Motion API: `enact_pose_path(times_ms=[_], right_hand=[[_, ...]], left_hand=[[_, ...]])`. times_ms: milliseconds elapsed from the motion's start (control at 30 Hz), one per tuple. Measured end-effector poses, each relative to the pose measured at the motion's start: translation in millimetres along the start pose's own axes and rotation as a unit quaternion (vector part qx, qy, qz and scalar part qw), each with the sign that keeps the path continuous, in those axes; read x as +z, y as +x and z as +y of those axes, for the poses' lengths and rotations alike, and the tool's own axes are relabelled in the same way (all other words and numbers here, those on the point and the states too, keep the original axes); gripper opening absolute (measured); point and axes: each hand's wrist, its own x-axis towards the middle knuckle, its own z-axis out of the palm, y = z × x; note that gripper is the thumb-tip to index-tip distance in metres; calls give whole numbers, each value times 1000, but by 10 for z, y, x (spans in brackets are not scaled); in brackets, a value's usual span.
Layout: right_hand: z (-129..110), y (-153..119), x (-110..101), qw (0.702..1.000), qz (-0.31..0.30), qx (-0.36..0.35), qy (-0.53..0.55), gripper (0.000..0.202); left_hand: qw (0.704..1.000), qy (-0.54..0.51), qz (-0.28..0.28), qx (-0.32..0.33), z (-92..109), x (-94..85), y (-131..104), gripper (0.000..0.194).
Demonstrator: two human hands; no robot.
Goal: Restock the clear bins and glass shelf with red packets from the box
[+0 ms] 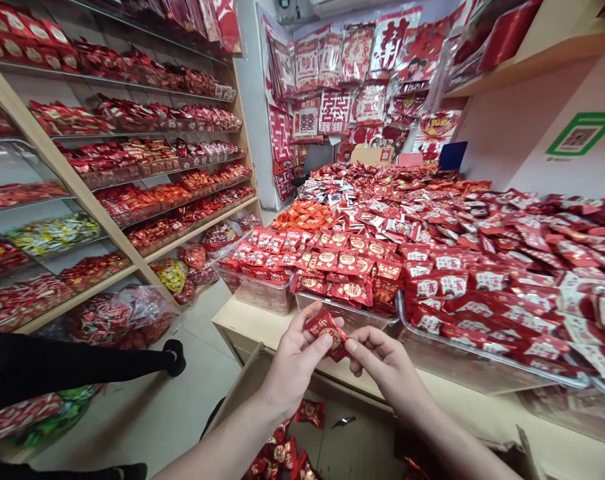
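Note:
Between my two hands is a red wrapped candy (pixel 327 331) with gold print, held up in front of the counter's edge. My left hand (pixel 297 353) grips it with the thumb laid across its front and fingers behind. The thumb and fingertips of my right hand (pixel 380 357) pinch its lower right end. Just beyond my hands, a clear plastic bin (pixel 350 312) holds rows of similar red and gold packets (pixel 350 263). Below my arms, more red packets (pixel 277 453) lie in a container, with one single packet (pixel 310 413) apart from them.
Clear bins with red-and-white packets (pixel 482 300) line the counter (pixel 252 331) to the right. At left stand shelves (pixel 147 257) of wrapped sweets, with bagged sweets (pixel 122 313) on the floor. A person's black-clad leg (pixel 82 367) is at far left. Red decorations (pixel 357 53) hang behind.

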Motion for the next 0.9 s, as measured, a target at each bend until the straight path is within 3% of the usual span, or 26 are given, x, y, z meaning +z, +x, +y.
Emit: enact_pose_path(times_ms=[200, 433, 667, 767, 900], right_hand=[[-12, -13, -24, 1000, 0, -5, 3, 27], [30, -8, 2, 1000, -17, -9, -19, 27], [12, -41, 10, 999, -34, -13, -23, 29], [18, -14, 14, 998, -57, -3, -23, 31], [44, 0, 32, 995, -74, 6, -68, 33]], left_hand=[[1000, -18, -15, -15, 39, 8, -14, 41], [988, 147, -43, 30, 21, -72, -17, 23], [991, 129, -26, 25, 28, -135, 3, 31], [990, 121, -46, 53, 122, -173, 91, 34], [979, 161, -46, 115, 398, -183, 354, 33]])
